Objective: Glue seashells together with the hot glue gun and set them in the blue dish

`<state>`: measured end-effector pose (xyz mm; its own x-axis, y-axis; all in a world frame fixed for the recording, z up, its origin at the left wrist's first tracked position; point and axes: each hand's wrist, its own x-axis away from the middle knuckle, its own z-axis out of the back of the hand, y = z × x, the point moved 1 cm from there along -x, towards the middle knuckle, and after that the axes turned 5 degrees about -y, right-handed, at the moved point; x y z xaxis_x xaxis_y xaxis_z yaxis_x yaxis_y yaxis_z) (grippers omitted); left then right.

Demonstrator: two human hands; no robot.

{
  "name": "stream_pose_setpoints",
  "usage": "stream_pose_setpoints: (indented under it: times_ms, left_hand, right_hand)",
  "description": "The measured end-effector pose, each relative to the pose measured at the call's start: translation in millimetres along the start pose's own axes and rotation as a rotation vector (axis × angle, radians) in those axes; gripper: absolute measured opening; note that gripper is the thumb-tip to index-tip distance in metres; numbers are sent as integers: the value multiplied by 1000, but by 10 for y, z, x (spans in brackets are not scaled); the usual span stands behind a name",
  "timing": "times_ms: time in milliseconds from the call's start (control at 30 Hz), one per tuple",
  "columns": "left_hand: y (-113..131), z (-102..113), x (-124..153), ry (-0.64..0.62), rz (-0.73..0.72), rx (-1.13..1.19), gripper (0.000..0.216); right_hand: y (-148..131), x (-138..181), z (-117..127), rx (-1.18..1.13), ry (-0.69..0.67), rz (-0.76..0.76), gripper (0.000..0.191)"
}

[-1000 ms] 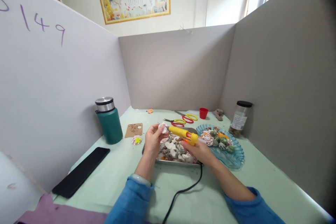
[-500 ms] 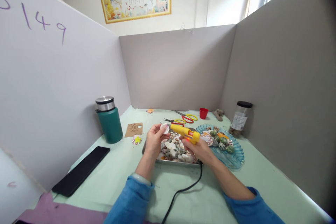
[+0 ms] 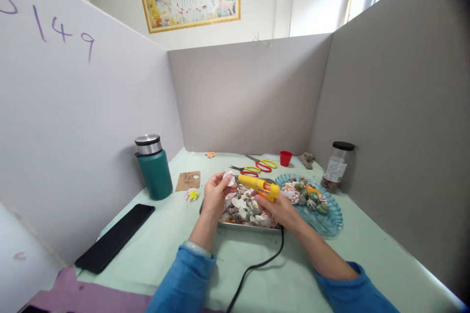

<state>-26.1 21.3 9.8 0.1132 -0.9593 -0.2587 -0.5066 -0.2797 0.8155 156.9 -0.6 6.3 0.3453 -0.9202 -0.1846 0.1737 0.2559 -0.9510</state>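
Between the fingertips of my left hand [image 3: 215,194] is a small white and pinkish piece [image 3: 229,179], possibly a shell; its exact kind is too small to make out. My right hand [image 3: 279,211] grips a yellow hot glue gun [image 3: 257,185] with a small red light showing. The gun's nozzle points left, close beside the pale piece; whether they touch I cannot tell. Under both hands lies a metal tray [image 3: 246,227] of mixed seashells [image 3: 240,208], partly hidden by them. A black cord [image 3: 253,267] runs from near my right hand toward the front edge.
Right of the tray, a blue glass plate [image 3: 332,227] holds shells. Behind are scissors [image 3: 250,171], more scissors [image 3: 266,163] and a red cup [image 3: 285,158]. A green bottle [image 3: 154,173], black phone-like slab [image 3: 115,238], brown card [image 3: 186,182] and shell flower [image 3: 191,195] are left; a jar [image 3: 336,168] stands right.
Both hands keep nearly the same position and grip. The pale piece in my left fingers looks slightly turned, and the whole view has shifted a little.
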Motion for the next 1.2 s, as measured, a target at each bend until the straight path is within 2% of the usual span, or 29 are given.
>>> stream_pose_setpoints:
  times_ms: [233,667,1200]
  left_hand:
    - [-6,8,-4,14,-4,1,41]
    - [0,-28,27,-55,49,-35,42]
    - [-27,-3,4,-40,-14,-66,40]
  right_hand:
    - [-24,6,-3,24,17,7,35]
    - [44,-23,14,46,34,19,35]
    - [-57,2,-15,75,50,51,33]
